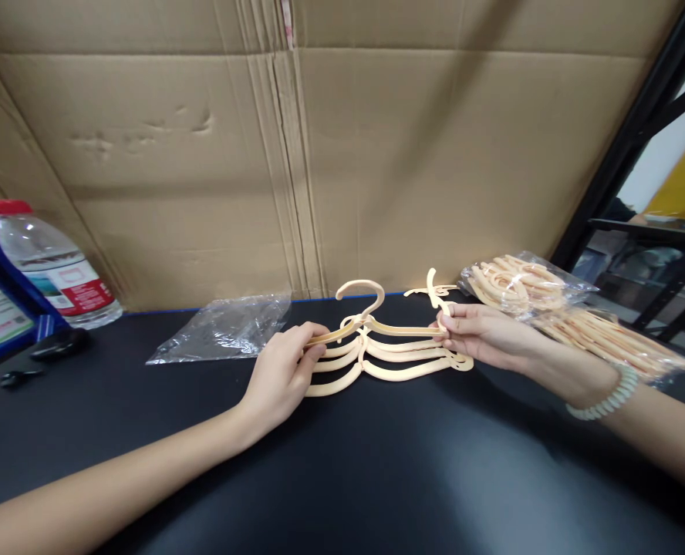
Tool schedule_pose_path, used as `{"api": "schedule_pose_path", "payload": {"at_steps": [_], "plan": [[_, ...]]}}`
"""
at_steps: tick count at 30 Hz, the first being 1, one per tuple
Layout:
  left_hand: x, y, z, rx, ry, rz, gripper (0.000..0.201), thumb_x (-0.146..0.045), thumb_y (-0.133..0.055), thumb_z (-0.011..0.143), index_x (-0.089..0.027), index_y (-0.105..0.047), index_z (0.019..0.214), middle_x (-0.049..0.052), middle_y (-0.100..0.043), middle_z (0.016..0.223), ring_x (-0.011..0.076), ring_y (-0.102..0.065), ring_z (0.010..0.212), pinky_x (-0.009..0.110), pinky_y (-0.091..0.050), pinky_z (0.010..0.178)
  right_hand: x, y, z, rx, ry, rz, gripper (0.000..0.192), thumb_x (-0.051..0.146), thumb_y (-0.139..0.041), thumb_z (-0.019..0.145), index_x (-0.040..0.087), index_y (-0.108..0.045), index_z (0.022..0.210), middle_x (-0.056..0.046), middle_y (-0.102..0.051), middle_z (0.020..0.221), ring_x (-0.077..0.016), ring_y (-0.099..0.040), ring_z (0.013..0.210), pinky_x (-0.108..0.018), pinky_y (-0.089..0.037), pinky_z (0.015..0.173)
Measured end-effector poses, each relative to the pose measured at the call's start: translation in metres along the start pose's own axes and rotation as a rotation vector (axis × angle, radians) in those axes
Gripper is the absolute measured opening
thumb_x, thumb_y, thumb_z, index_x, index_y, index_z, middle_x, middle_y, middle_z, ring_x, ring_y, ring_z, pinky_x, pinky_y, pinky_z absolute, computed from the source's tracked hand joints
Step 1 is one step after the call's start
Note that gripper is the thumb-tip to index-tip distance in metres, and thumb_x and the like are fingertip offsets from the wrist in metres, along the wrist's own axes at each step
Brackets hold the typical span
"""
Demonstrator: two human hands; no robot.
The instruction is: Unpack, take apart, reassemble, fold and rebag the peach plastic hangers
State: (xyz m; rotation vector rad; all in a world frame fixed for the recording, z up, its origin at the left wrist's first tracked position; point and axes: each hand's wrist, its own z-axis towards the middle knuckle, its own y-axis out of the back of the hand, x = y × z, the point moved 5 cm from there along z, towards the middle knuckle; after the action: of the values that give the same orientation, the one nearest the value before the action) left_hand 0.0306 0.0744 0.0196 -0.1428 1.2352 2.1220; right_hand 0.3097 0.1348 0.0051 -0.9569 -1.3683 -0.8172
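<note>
A cream plastic clothes hanger (403, 329) is held level above the black tabletop, its hook (371, 285) pointing up and away from me. My left hand (288, 362) pinches its left arm between thumb and fingers. At the other end, my right hand (473, 331) grips the right tip, with a short cream plastic piece (432, 289) standing up at its fingertips. How that piece meets the hanger is hidden by the fingers. Under the held hanger lie several more cream hangers (406, 373) stacked on the table, their left ends behind my left hand.
Clear bags of cream hanger parts (519, 281) lie at the right. A crumpled clear plastic bag (215, 327) rests left of the hangers. A few loose cream pieces (417, 292) sit by the cardboard wall (204, 169). Far left stands a red-capped water bottle (59, 266).
</note>
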Motion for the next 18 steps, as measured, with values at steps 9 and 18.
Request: {"api": "schedule_pose_path", "payload": {"at_steps": [9,18], "plan": [[-0.002,0.001,0.000,0.022,0.017,-0.001,0.014,-0.023,-0.042,0.093,-0.023,-0.056,0.096,0.000,-0.066,0.078,0.0200,-0.061,0.073,0.032,-0.044,0.068,0.002,-0.007,-0.004,-0.126,0.141,0.048,0.032,0.028,-0.080,0.064,0.019,-0.049,0.064,0.002,-0.053,0.066,-0.0106,-0.051,0.059,-0.027,-0.043,0.055],[0.005,0.000,-0.004,0.032,0.114,-0.046,0.020,-0.030,-0.040,0.096,-0.025,-0.051,0.111,-0.001,-0.066,0.080,0.0200,-0.064,0.078,0.032,-0.045,0.071,0.021,-0.009,-0.006,-0.069,0.207,0.230,0.016,0.020,-0.073,0.075,0.022,-0.059,0.082,0.001,-0.061,0.090,-0.0117,-0.056,0.076,-0.024,-0.045,0.062]]}}
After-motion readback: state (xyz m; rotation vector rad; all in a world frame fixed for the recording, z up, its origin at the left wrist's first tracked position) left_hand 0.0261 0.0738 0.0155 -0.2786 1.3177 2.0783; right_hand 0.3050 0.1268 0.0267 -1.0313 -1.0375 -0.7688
